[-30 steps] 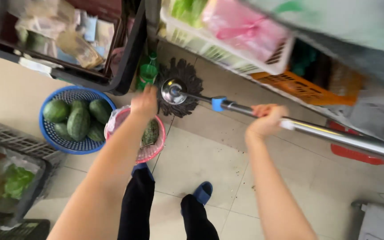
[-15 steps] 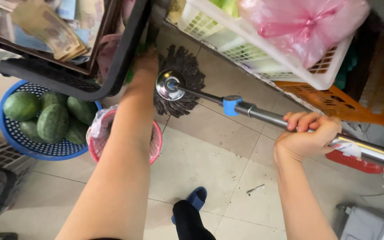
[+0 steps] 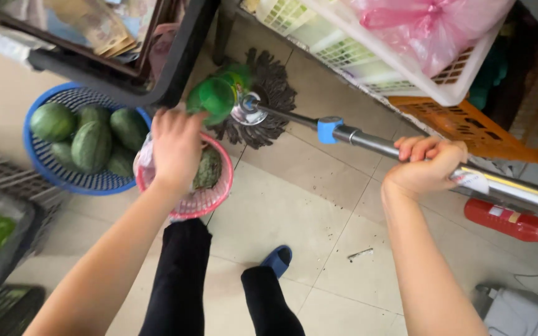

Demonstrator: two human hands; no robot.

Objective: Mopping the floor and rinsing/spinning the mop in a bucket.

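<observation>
since the earlier frame the left hand (image 3: 175,146) is pulling back from under the dark rack (image 3: 157,87) and is now hovering over the pink basket (image 3: 213,193), fingers curled downward at the basket's rim; whether they are actually gripping the rim is not clear from here. the green bottle (image 3: 216,96), hidden behind the arm before, is now showing just beside the mop head (image 3: 263,99), apparently touching its metal collar.

the right hand (image 3: 424,168) is closing tight around the metal mop handle (image 3: 375,143), well up the shaft from the blue collar (image 3: 326,130). the mop head is lying flat on the tiled floor (image 3: 294,218), its dark strands spreading close to the rack's foot and the white crate (image 3: 368,56).

the pink basket is sitting on the floor between the person's leg and the blue basket of melons (image 3: 88,143), touching or nearly touching it, with one green fruit inside.

to do this well, it seems wise to be shifting the pink basket clear with a firm grip on its rim, keeping it level so the fruit is not rolling out, while the right hand is holding the mop steady and low so the strands are not knocking the bottle over. a red extinguisher (image 3: 509,221) is lying near the wall.
</observation>
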